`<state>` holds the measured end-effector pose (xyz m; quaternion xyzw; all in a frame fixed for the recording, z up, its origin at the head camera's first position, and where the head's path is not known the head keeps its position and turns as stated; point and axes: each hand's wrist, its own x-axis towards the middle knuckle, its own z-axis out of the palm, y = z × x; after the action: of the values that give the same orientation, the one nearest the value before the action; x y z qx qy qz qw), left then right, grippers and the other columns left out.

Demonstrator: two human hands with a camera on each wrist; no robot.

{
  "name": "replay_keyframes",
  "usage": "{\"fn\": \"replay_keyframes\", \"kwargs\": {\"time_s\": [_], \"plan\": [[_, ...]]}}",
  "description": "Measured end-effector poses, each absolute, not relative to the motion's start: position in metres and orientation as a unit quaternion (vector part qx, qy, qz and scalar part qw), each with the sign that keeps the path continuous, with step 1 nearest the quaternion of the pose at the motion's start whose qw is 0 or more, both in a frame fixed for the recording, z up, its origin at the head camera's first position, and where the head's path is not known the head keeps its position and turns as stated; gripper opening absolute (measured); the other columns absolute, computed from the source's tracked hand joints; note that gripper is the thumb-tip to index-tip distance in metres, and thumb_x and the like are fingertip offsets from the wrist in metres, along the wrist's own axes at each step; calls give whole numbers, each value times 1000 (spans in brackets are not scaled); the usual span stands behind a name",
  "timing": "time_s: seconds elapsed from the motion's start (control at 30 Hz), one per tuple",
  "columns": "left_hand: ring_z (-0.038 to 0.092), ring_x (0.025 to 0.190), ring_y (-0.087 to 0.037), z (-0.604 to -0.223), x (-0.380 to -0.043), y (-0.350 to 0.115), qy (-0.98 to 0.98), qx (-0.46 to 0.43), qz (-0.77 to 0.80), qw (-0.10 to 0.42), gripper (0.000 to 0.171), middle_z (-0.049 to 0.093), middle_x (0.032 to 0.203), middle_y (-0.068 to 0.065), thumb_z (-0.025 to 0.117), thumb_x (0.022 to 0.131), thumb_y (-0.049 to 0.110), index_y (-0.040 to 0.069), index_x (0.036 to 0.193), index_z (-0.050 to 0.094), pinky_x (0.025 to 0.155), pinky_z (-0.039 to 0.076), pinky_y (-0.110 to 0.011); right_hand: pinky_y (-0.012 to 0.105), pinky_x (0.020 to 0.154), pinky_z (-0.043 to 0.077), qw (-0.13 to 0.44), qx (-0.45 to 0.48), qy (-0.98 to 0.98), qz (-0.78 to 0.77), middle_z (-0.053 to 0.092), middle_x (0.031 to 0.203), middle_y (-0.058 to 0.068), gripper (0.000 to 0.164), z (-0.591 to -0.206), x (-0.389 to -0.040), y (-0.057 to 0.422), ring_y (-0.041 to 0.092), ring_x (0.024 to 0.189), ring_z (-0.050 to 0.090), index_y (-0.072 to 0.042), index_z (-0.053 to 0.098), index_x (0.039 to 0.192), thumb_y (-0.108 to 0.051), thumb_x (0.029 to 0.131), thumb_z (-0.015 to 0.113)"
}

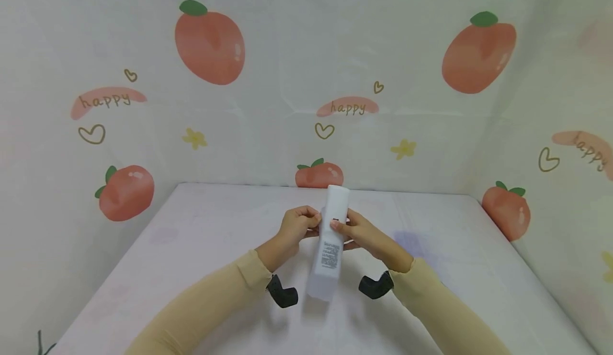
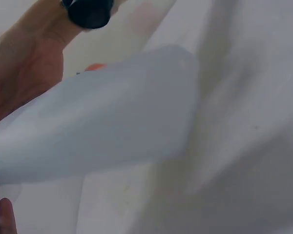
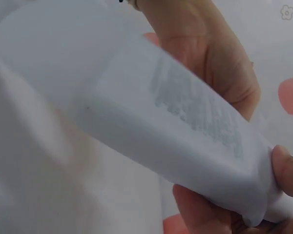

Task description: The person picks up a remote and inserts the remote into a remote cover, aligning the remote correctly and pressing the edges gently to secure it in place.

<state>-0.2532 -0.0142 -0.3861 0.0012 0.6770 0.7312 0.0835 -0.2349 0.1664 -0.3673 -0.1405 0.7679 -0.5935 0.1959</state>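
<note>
Bottle (image 1: 328,253) is being handled aloft, right hand (image 1: 367,238) clasping, left hand (image 1: 294,230) pinching its side, the next move likely needing steadiness.

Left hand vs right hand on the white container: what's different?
Side: the left hand is at the white container's left edge, the right hand at its right.
Thumb: the right thumb lies on the front face; the left thumb meets the forefinger at the edge.
Hold: the right hand grips the container; whether the left pinches anything is unclear.
Shared: both bare, with tan sleeves.
</note>
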Motion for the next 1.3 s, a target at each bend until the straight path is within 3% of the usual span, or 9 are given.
{"fn": "replay_keyframes", "kwargs": {"time_s": [0.27, 0.37, 0.53, 0.73, 0.87, 1.13, 1.3], "plan": [[56, 62, -9, -388, -256, -13, 667, -12, 739, 93, 12, 57, 70, 1, 62, 93, 7, 6, 80, 63, 58, 51, -20, 52, 88, 54, 174, -114, 773, -600, 53, 123, 24, 53, -367, -241, 164, 25, 97, 65, 2, 32, 140, -27, 101, 51], [58, 63, -9, -392, -255, -14, 667, 5, 741, 78, 3, 60, 70, 3, 64, 92, 7, 5, 93, 63, 59, 52, -20, 51, 88, 54, 169, -105, 769, -608, 51, 125, 23, 54, -369, -244, 165, 25, 97, 65, 2, 33, 140, -28, 100, 52], [60, 62, -10, -396, -252, -17, 673, 59, 736, 40, 28, 64, 70, 1, 67, 89, 1, 6, 115, 57, 61, 56, -24, 49, 87, 55, 166, -91, 764, -617, 53, 123, 22, 52, -373, -246, 166, 23, 96, 66, 5, 35, 138, -26, 100, 53], [63, 70, -11, -395, -249, -20, 716, 96, 691, 28, 22, 66, 82, -7, 67, 91, 10, 3, 111, 66, 68, 59, -30, 49, 85, 56, 151, -92, 767, -616, 55, 120, 23, 54, -377, -248, 167, 22, 93, 66, 6, 36, 136, -26, 98, 56], [66, 77, -13, -394, -247, -21, 741, 126, 659, 43, 29, 68, 90, -11, 70, 90, 17, 1, 114, 66, 74, 60, -34, 50, 84, 56, 145, -93, 771, -613, 56, 119, 25, 51, -379, -248, 171, 22, 90, 67, 7, 37, 135, -24, 99, 55], [67, 77, -15, -394, -249, -20, 739, 149, 656, 42, 45, 65, 86, -12, 73, 86, 9, 16, 126, 55, 74, 60, -36, 50, 83, 56, 140, -109, 772, -610, 59, 115, 25, 53, -379, -248, 174, 22, 90, 67, 6, 36, 137, -25, 99, 56], [66, 76, -14, -389, -252, -21, 747, 156, 643, 65, 37, 66, 89, -13, 73, 86, 10, 8, 121, 59, 73, 60, -37, 50, 83, 56, 137, -112, 772, -611, 60, 115, 25, 53, -378, -247, 175, 22, 90, 67, 6, 35, 138, -23, 99, 56]]}}
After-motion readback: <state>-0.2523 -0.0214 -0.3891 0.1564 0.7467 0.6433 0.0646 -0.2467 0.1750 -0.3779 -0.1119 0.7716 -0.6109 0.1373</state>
